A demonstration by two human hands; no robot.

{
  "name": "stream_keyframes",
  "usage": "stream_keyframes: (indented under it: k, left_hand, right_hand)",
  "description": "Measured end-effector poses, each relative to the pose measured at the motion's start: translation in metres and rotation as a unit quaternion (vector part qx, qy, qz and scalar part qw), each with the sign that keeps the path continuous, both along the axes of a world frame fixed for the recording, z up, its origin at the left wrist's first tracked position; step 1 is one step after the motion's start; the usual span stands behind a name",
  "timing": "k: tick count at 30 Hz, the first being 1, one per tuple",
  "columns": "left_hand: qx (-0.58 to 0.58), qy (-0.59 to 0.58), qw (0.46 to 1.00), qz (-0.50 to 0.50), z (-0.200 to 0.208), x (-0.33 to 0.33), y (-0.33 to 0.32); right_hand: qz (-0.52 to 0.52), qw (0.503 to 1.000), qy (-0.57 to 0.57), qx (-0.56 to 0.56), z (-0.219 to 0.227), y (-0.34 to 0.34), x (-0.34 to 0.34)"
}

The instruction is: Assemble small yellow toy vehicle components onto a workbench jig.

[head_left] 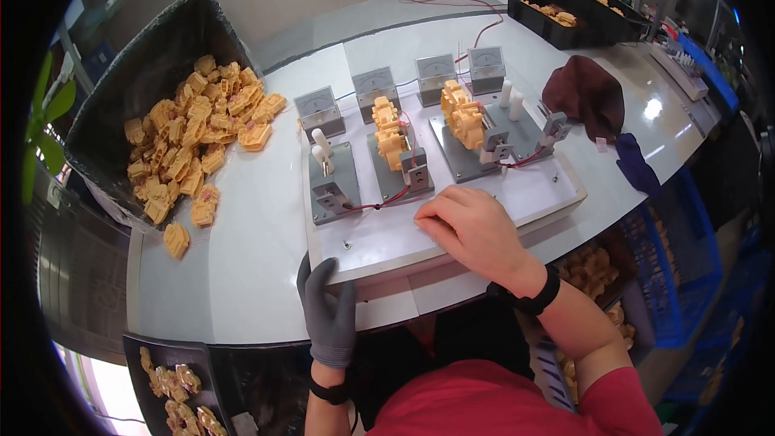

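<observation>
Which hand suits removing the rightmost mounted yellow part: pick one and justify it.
Right, probably: the right hand is over the white board, nearer the yellow part; the left hand is farther off, at the board's front-left corner.

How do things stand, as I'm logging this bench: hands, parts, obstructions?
Gloved left hand at near-left corner of board. Right hand over board's front, fingers curled, grip hidden. Yellow parts on middle two fixtures. No obstruction visible.

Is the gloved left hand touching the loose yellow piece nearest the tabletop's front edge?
Apart. The head view shows white tabletop between the left hand and the yellow piece.
</observation>
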State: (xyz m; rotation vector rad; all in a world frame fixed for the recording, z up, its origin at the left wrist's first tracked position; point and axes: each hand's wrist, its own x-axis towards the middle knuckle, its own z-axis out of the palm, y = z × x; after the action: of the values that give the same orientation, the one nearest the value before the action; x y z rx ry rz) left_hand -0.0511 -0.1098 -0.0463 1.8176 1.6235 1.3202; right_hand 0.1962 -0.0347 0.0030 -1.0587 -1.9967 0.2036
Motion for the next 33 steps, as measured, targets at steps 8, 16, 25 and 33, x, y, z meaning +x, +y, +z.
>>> stream_keyframes:
  k: [8, 16, 25, 33]
  left_hand:
    - [0.123, 0.113, 0.985, -0.052, 0.103, -0.013, 0.028]
    - [0.114, 0.57, 0.77, -0.263, 0.178, 0.061, 0.159]
    - [0.206, 0.631, 0.688, -0.292, 0.17, 0.084, 0.179]
    - [0.209, 0.46, 0.806, -0.309, 0.227, 0.087, 0.11]
  right_hand:
    - [0.021, 0.965, 0.208, -0.161, 0.012, -0.003, 0.002]
    - [0.11, 0.935, 0.295, -0.164, 0.008, 0.006, -0.017]
    - [0.16, 0.933, 0.304, -0.108, 0.004, 0.009, -0.009]
    - [0.114, 0.932, 0.343, -0.027, -0.003, -0.014, 0.008]
